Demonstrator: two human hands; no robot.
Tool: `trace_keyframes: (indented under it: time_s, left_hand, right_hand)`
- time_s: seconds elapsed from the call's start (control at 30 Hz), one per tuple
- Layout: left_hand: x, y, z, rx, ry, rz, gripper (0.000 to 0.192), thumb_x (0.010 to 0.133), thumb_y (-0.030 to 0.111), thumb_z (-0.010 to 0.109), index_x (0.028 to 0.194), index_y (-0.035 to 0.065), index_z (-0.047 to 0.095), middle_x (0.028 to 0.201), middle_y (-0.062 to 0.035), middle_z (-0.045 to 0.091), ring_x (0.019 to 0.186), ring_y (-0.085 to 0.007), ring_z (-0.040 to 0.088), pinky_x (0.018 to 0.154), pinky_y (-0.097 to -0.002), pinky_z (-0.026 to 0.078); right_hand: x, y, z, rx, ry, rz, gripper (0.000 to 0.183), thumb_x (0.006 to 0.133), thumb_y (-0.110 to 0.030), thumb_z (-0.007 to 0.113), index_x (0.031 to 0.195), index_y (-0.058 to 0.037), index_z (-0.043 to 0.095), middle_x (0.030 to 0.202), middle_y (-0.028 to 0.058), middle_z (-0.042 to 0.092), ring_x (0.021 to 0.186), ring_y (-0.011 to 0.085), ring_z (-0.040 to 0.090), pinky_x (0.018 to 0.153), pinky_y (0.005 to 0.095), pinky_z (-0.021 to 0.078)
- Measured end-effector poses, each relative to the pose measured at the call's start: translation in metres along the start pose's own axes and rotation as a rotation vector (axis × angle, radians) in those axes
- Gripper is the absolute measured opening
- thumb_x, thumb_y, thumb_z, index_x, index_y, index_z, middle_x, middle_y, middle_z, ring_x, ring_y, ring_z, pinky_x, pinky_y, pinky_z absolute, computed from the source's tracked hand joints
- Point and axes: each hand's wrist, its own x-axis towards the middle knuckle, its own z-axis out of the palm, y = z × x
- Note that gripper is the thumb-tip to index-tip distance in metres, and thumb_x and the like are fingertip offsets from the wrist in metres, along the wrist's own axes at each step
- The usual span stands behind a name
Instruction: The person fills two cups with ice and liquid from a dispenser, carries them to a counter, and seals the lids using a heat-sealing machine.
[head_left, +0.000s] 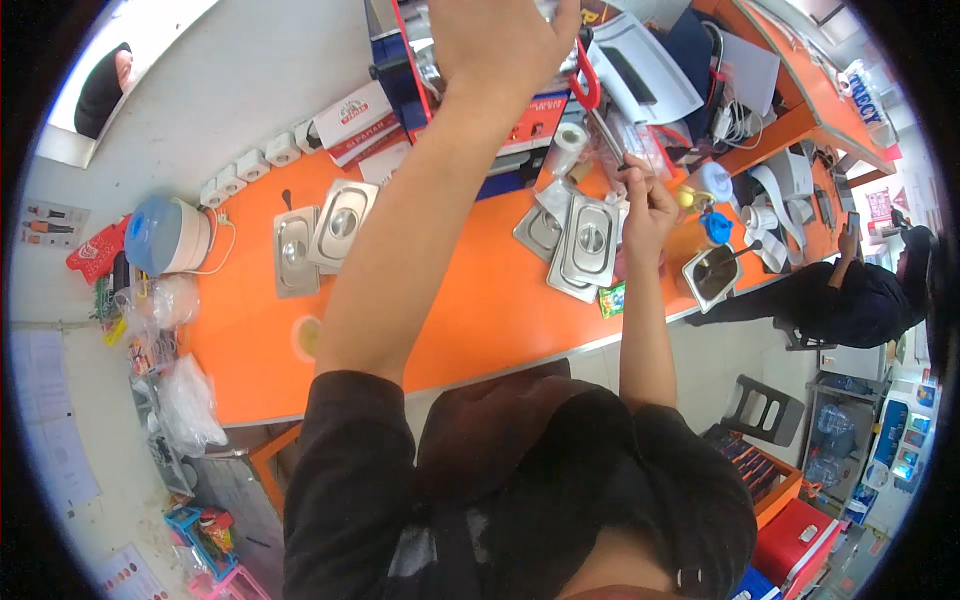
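My left hand (499, 37) is stretched over a red and blue machine (529, 124) at the top edge; its fingers are cut off or hidden, so its grip cannot be told. My right hand (649, 206) pinches the dark end of a thin metal rod (606, 135), which runs up towards a red loop-shaped handle (589, 75). Whether rod and handle are one piece is unclear. Below and left of my right hand lie overlapping stainless steel pan lids (592, 240), with a small green packet (613, 300) beside them. Two more steel lids (343, 223) lie left of my left forearm.
The orange table (480, 300) bears a blue-lidded appliance (161, 234) at left. An orange-filled jug with a blue lid (705, 229) and a steel container with a utensil (711, 277) stand at right. A seated person in black (862, 300) is farther right, near a dark stool (757, 411).
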Motion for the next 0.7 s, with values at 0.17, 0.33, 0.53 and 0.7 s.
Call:
trace_keyframes:
  time_s: [0.17, 0.33, 0.53, 0.7]
  left_hand:
    - [-0.005, -0.001, 0.005, -0.007, 0.125, 0.041, 0.053, 0.09, 0.047, 0.051, 0.084, -0.0027, 0.068, 0.077, -0.0193, 0.066, 0.076, -0.0336, 0.063, 0.077, -0.0436, 0.045]
    - [-0.008, -0.01, 0.02, 0.005, 0.188, 0.012, 0.056, 0.088, 0.056, 0.05, 0.084, 0.0028, 0.068, 0.078, -0.0155, 0.067, 0.077, -0.0283, 0.063, 0.074, -0.0415, 0.042]
    - [-0.003, -0.003, 0.022, -0.026, 0.106, 0.025, 0.058, 0.088, 0.055, 0.051, 0.085, -0.0011, 0.067, 0.082, -0.0181, 0.067, 0.084, -0.031, 0.063, 0.083, -0.0434, 0.041]
    - [-0.003, -0.003, 0.02, -0.121, 0.046, -0.019, 0.054, 0.088, 0.052, 0.053, 0.083, 0.0004, 0.068, 0.084, -0.0176, 0.067, 0.087, -0.03, 0.063, 0.081, -0.0435, 0.042]
  right_hand:
    - [0.007, -0.016, 0.014, 0.263, 0.163, 0.181, 0.042, 0.099, -0.018, 0.055, 0.061, -0.0023, 0.052, 0.078, 0.0127, 0.066, 0.087, 0.0202, 0.063, 0.084, 0.0355, 0.0465]
    - [0.055, -0.068, 0.038, 0.571, 0.319, -0.006, 0.045, 0.1, -0.026, 0.052, 0.061, -0.01, 0.037, 0.056, 0.0044, 0.037, 0.065, 0.022, 0.052, 0.087, 0.046, 0.0466]
    - [0.304, -0.139, 0.133, 0.08, 0.065, -0.135, 0.027, 0.098, -0.031, 0.049, 0.088, -0.0068, 0.057, 0.072, 0.0033, 0.055, 0.06, 0.0156, 0.05, 0.058, 0.0302, 0.0414]
    - [0.297, -0.078, 0.141, 0.318, 0.052, -0.289, 0.04, 0.097, -0.037, 0.05, 0.12, -0.0051, 0.058, 0.116, 0.0117, 0.059, 0.105, 0.0203, 0.055, 0.093, 0.0379, 0.0424]
